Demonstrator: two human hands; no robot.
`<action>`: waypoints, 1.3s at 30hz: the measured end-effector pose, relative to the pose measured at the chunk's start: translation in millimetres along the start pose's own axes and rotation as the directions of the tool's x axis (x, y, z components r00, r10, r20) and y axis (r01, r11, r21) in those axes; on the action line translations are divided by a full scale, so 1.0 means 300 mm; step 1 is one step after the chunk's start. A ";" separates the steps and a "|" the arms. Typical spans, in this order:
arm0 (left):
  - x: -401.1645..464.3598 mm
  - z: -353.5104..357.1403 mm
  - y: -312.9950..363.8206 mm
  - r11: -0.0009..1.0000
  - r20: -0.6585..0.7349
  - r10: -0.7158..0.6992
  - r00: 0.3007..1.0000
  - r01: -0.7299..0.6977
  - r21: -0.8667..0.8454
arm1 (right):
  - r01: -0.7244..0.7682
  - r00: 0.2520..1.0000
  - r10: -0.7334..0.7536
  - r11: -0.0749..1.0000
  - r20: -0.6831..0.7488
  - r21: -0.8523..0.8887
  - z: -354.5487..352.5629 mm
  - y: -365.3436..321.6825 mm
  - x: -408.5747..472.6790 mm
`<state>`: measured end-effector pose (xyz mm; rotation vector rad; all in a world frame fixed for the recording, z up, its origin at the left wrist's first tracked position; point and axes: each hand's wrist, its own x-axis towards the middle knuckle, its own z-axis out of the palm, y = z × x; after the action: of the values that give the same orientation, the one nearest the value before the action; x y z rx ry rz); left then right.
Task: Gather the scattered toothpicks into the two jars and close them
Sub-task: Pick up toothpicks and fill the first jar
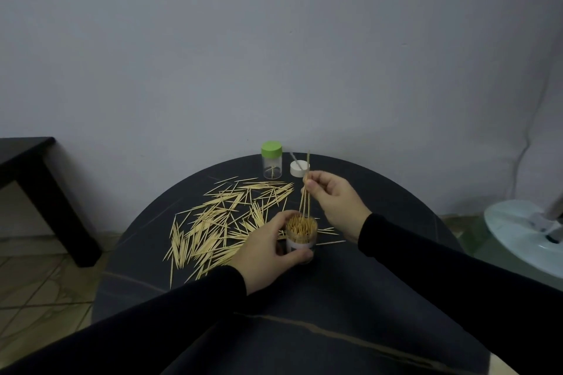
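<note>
Item: open jar (301, 237), near table (304, 329) centre, packed almost full with upright toothpicks. Left hand (268, 243) holds it, fingers curled round its side. Right hand (332, 198) pinches 1 small bundle (306, 192) upright above the mouth.

Loose pile (225, 219): large, left of the jar.

Green-lidded jar (271, 160) and white lid (299, 168): at the far edge.

Risks: little room left, so forced sticks may jam, splay or spill; pushing down could tip the jar.
</note>
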<state>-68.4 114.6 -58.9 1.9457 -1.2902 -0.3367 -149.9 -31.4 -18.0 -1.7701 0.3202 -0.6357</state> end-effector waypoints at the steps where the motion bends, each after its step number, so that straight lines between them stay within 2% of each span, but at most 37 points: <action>1: -0.001 0.001 0.001 1.000 -0.009 0.004 1.000 -0.004 -0.001 | -0.001 1.000 0.001 1.000 0.023 -0.020 0.004 0.012 -0.005; 5: 0.000 0.003 -0.004 1.000 -0.013 0.010 1.000 -0.010 0.000 | -0.006 0.995 0.014 0.997 0.102 -0.076 -0.001 0.038 -0.014; 9: 0.002 0.003 -0.009 1.000 -0.003 0.003 1.000 -0.003 -0.001 | 0.054 0.993 -0.038 0.989 0.115 -0.141 -0.025 0.047 -0.013; 15: 0.003 0.000 -0.004 1.000 -0.006 0.012 1.000 -0.012 0.001 | 0.099 0.978 -0.074 0.987 0.196 -0.123 -0.053 0.067 -0.015; 19: 0.002 0.001 -0.009 1.000 -0.006 0.014 1.000 -0.014 0.000 | 0.138 0.977 -0.115 0.983 0.179 -0.124 -0.052 0.067 -0.012; 22: 0.001 0.000 -0.009 1.000 0.000 0.010 1.000 -0.010 -0.003 | 0.211 0.974 -0.185 0.949 0.128 -0.233 -0.067 0.061 -0.005; 25: 0.001 -0.002 -0.001 1.000 0.002 0.010 1.000 -0.010 -0.006 | 0.325 0.945 -0.296 0.804 0.138 -0.498 -0.095 0.051 0.001; 28: 0.002 -0.001 0.000 1.000 0.008 0.010 1.000 -0.010 -0.008 | 0.436 0.891 -0.404 0.634 0.208 -0.639 -0.121 0.042 0.002; 34: 0.004 0.003 -0.010 1.000 0.009 0.000 1.000 0.000 -0.008 | 0.565 0.789 -0.511 0.387 0.341 -0.729 -0.138 0.011 0.004; 39: 0.001 0.001 -0.004 1.000 -0.002 0.004 1.000 -0.004 -0.004 | 0.653 0.692 -0.512 0.143 0.509 -0.744 -0.136 -0.025 0.008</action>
<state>-67.5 114.4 -59.9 1.9397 -1.2911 -0.3344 -172.0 -63.0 -2.9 -3.0927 -0.2769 -0.9979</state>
